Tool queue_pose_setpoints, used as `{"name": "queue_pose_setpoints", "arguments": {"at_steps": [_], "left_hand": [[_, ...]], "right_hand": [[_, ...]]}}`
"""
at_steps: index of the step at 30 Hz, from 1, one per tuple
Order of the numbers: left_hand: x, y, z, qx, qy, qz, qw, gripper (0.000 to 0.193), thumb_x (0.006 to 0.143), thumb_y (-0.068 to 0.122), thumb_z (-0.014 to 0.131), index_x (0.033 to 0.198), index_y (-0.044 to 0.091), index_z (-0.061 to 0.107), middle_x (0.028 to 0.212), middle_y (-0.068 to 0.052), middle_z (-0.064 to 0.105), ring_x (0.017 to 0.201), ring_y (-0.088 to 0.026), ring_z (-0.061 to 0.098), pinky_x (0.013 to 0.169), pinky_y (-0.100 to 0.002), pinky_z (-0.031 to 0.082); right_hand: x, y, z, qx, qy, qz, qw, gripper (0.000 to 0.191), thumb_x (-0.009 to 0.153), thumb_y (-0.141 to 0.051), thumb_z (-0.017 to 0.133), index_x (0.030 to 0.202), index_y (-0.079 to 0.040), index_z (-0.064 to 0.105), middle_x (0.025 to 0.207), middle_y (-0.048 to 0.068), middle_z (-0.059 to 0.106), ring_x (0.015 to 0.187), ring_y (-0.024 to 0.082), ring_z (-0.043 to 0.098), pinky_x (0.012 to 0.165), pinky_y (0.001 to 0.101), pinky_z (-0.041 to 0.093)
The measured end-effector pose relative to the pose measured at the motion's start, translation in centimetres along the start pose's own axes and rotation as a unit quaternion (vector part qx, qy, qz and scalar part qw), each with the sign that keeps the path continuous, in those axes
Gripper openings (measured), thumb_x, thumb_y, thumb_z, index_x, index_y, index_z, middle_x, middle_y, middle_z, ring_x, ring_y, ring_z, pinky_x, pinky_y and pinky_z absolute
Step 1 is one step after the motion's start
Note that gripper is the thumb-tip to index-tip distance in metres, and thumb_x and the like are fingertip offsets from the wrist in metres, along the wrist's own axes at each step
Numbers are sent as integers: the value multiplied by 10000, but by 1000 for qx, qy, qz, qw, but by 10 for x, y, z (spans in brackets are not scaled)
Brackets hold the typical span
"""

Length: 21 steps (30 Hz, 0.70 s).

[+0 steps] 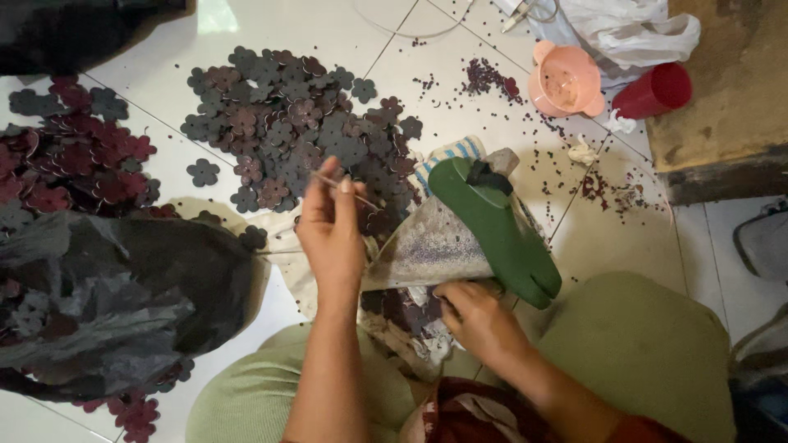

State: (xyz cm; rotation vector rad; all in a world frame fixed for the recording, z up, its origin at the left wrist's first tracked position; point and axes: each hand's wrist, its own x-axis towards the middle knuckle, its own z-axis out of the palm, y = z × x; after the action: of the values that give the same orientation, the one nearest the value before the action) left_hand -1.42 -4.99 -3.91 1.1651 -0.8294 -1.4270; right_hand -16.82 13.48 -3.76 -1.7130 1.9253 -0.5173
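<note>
Head view: left hand [330, 230] raised, fingers pinching a thin needle [341, 187] with thread; right hand [476, 316] clenched on the grey fabric piece [435, 246] over the lap, beside a green shoe form [501, 230]; judgement: keep the thread taut, pull straight; white tiled floor [328, 25]; flower-shaped cutouts [287, 123] heaped towards its far edge; pink cup [565, 79] at far right.

Right hand [480, 320] fingertips tucked under glittery fabric [431, 246], black bag [123, 295] hiding flower pieces, scattered beads [484, 78] too small to tell
</note>
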Motion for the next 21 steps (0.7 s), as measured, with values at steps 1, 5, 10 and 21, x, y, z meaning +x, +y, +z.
{"name": "queue_pose_setpoints", "arguments": {"at_steps": [1,5,10,21], "left_hand": [[-1,-2,0,-1,-46,-10,999,292,1043,87,593,1323,18,637,1048,-18,708,890,-69,653,790,-226,537],[-11,-6,-3,76,-264,-139,951,215,1006,126,591,1168,48,708,914,-18,730,773,-87,636,667,-251,492],[-29,-6,0,228,-456,-140,849,185,873,205,788,966,49,756,832,-27,735,744,-99,646,660,-281,544],[-31,8,-4,462,-478,-138,735,240,687,200,831,897,100,772,817,-76,764,744,-195,718,689,-340,558]], "right_hand": [[1,3,0,53,-2,33,998,266,839,-76,754,1102,-58,721,1051,133,762,948,271,751,812,368,592],[5,13,-9,210,-13,171,963,266,822,-46,743,1088,-54,735,980,82,807,867,164,757,745,308,592],[4,7,-17,210,49,125,968,273,819,-36,749,1089,-27,709,970,69,802,902,124,770,794,268,605],[17,0,-34,104,188,103,971,245,858,-43,786,1089,-42,704,983,96,794,835,132,766,728,276,627]]}}
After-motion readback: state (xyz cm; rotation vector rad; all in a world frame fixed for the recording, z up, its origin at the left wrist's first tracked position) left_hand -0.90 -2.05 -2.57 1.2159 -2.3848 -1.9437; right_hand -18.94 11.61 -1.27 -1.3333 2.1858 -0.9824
